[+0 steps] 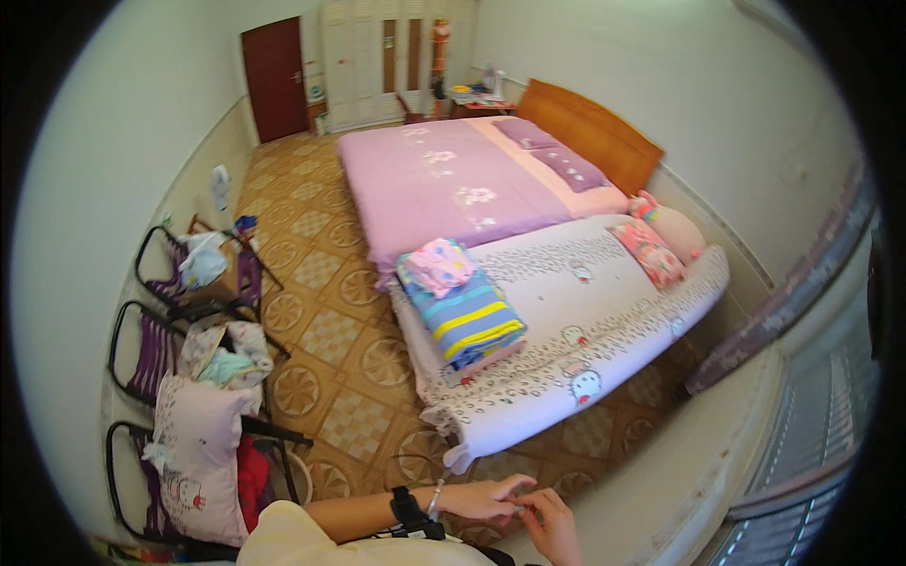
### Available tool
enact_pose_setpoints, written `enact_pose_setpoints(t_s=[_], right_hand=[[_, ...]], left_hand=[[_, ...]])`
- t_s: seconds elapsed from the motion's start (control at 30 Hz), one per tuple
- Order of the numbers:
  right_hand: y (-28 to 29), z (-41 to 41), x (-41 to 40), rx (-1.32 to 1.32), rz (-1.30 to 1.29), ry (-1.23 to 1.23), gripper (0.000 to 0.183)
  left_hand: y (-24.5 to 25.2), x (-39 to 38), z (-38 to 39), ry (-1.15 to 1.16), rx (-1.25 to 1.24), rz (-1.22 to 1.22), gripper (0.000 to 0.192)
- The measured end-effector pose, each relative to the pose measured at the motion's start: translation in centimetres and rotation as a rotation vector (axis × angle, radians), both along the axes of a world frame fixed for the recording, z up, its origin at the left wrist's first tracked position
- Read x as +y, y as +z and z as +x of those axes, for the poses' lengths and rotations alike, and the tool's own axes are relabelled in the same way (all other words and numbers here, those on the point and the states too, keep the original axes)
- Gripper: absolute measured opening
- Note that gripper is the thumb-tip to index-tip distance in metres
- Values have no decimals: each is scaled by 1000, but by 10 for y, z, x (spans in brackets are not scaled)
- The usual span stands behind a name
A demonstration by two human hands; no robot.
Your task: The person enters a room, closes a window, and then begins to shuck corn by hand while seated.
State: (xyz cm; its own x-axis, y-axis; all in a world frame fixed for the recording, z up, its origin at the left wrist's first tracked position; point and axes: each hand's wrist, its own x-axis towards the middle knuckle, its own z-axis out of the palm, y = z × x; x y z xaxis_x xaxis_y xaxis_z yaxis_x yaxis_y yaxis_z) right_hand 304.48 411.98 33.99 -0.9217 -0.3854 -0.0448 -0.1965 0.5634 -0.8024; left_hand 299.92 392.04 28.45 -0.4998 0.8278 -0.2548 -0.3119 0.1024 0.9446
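Observation:
At the bottom of the view my left hand [485, 499] reaches in from the left, with a black strap [406, 506] and a bracelet [435, 497] at the wrist. Its fingertips meet those of my right hand [550, 525]. A tiny pale greenish bit [520, 508] shows between the fingers; what it is stays unclear. Beyond my hands stands a narrow bed with a cat-patterned white sheet [545, 297]. On its left end lies a folded striped blanket [471, 318], topped by a pink dotted cloth [440, 267].
A larger bed with a lilac cover [417, 187] adjoins the narrow one. Along the left wall, chairs carry a cat-print pillow [202, 453], crumpled bedding [230, 354] and a cardboard box [218, 279]. A window ledge [658, 488] runs on my right. The dark red door [272, 81] is at the back.

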Motion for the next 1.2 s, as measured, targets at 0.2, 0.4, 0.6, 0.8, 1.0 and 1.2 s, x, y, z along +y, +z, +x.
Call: enact_pose_setpoints(t_s=[0.2, 0.4, 0.6, 0.8, 1.0, 1.2], right_hand=[[-6, -68, -142, 154, 22, 163, 13], [-8, -105, -327, 123, -38, 497, 10], [-1, -141, -473, 207, 43, 770, 13], [-14, -209, -590, 227, -8, 881, 12], [-42, -323, -708, 393, -61, 988, 11], [-22, -488, -839, 412, -65, 1109, 11]], left_hand=[[13, -164, 22, 516, 492, -408, 27], [13, -328, 47, 840, 417, -507, 23], [26, -458, 40, 927, 453, -654, 25], [26, -542, 3, 1082, 562, -792, 25], [8, -649, -95, 1146, 621, -837, 26], [30, -770, -250, 1087, 602, -887, 22]])
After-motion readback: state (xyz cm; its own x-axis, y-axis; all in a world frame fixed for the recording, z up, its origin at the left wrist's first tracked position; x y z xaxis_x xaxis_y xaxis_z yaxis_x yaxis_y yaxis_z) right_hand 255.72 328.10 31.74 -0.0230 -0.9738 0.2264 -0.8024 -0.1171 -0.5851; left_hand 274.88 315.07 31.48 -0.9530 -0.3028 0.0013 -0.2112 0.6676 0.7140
